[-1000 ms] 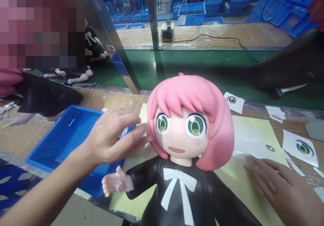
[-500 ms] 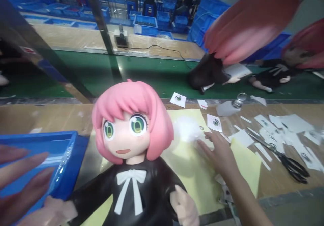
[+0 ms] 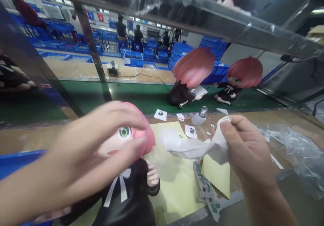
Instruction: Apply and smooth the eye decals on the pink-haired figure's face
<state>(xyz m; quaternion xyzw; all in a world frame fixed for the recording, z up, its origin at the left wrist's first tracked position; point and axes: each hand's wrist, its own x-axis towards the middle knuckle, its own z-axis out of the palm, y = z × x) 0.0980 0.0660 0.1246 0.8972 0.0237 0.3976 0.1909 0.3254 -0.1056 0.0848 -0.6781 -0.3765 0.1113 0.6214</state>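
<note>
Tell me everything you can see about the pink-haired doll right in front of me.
The doll is a large glossy figure, plastic by its look, with pink hair, a green eye showing, a small open mouth, a black dress with a white bow, and a pale raised hand. It leans over the yellow sheet at the table's near edge. The left hand, blurred, covers most of its head and face; whether the hand touches it is unclear. The right hand holds a white cloth beside it, apart from the doll.
</note>
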